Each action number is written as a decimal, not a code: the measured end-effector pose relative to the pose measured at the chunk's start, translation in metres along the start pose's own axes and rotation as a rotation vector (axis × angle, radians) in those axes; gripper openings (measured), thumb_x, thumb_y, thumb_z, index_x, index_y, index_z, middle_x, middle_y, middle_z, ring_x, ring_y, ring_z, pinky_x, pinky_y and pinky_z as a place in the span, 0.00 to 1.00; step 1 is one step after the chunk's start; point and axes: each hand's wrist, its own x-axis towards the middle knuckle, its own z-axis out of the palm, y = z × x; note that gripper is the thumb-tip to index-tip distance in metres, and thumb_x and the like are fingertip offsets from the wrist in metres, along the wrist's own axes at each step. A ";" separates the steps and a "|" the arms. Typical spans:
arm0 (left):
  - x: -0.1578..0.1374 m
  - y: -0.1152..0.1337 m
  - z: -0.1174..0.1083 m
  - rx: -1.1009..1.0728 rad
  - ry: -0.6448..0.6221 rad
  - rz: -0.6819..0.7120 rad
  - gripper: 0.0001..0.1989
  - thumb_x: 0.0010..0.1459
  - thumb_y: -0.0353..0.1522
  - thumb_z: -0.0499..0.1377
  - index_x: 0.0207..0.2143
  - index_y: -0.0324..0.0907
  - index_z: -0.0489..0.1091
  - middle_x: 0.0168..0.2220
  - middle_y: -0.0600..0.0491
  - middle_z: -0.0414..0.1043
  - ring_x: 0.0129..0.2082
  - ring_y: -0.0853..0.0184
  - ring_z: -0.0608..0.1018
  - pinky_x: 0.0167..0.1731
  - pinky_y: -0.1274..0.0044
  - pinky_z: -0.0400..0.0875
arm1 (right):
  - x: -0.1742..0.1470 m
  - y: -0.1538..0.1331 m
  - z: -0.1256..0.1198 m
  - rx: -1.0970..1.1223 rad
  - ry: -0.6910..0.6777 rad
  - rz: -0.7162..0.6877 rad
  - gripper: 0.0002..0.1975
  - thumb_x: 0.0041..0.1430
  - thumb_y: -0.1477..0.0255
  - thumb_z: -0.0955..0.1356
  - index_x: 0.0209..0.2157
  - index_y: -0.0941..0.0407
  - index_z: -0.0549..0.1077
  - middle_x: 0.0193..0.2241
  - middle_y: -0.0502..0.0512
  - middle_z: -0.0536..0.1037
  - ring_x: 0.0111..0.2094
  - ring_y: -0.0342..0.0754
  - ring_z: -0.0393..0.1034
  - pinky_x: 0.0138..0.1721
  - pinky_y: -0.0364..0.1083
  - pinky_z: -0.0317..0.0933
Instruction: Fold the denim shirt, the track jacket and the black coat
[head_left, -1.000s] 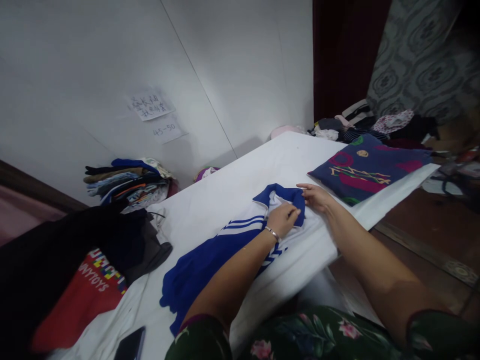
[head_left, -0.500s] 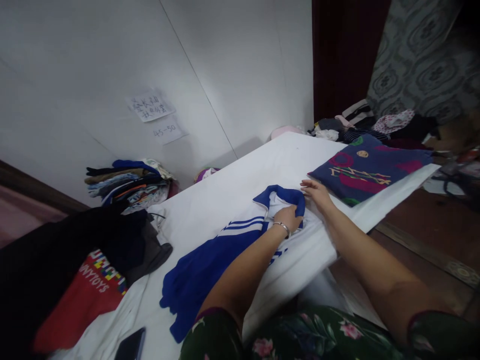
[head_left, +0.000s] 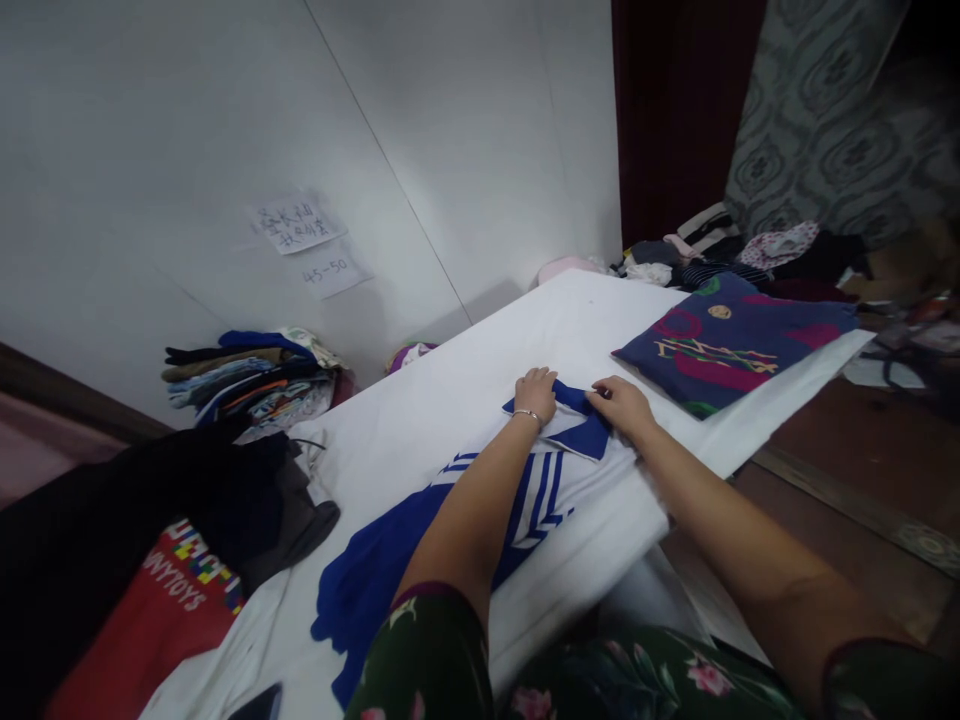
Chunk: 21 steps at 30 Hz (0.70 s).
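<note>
A blue-and-white collared shirt point(head_left: 394, 545) with striped panels lies on the white table, its blue collar point(head_left: 585, 436) at the far end. My left hand point(head_left: 536, 393), wearing a silver bracelet, lies with outstretched fingers over the left side of the collar. At the collar's right side, my right hand point(head_left: 621, 404) pinches the blue edge between thumb and fingers. My left forearm covers part of the shirt's middle. Right of my hands lies a folded navy garment point(head_left: 720, 345) with magenta and green patterns.
The white table point(head_left: 480, 365) runs along a white wall bearing handwritten papers point(head_left: 300, 222). Folded clothes point(head_left: 251, 375) are stacked at left. Nearer are a red garment point(head_left: 161, 620), dark clothes point(head_left: 277, 515) and a phone point(head_left: 259, 703). More clothes point(head_left: 780, 245) lie at the far right.
My left hand has moved from inside the collar to its far left side. My right hand has closed on the collar edge, and the collar now lies flatter.
</note>
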 end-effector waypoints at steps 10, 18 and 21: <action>0.034 -0.002 0.000 0.055 -0.117 0.013 0.10 0.58 0.28 0.52 0.38 0.41 0.72 0.45 0.45 0.71 0.52 0.60 0.67 0.55 0.66 0.54 | 0.003 0.007 0.008 -0.019 -0.125 -0.052 0.22 0.45 0.77 0.66 0.45 0.54 0.75 0.44 0.57 0.75 0.46 0.53 0.66 0.46 0.47 0.59; 0.040 -0.006 -0.007 -0.078 -0.105 -0.160 0.10 0.62 0.35 0.51 0.41 0.43 0.69 0.38 0.49 0.75 0.40 0.62 0.75 0.43 0.72 0.65 | 0.003 0.002 0.006 0.231 -0.125 0.134 0.19 0.49 0.72 0.64 0.43 0.54 0.76 0.25 0.50 0.77 0.27 0.47 0.69 0.30 0.44 0.60; 0.040 -0.011 -0.003 -0.156 -0.089 -0.191 0.12 0.62 0.37 0.52 0.45 0.45 0.69 0.44 0.51 0.75 0.44 0.66 0.75 0.43 0.77 0.65 | 0.003 0.001 0.004 -0.012 -0.130 0.154 0.16 0.49 0.71 0.64 0.40 0.52 0.77 0.29 0.53 0.78 0.33 0.50 0.70 0.32 0.45 0.59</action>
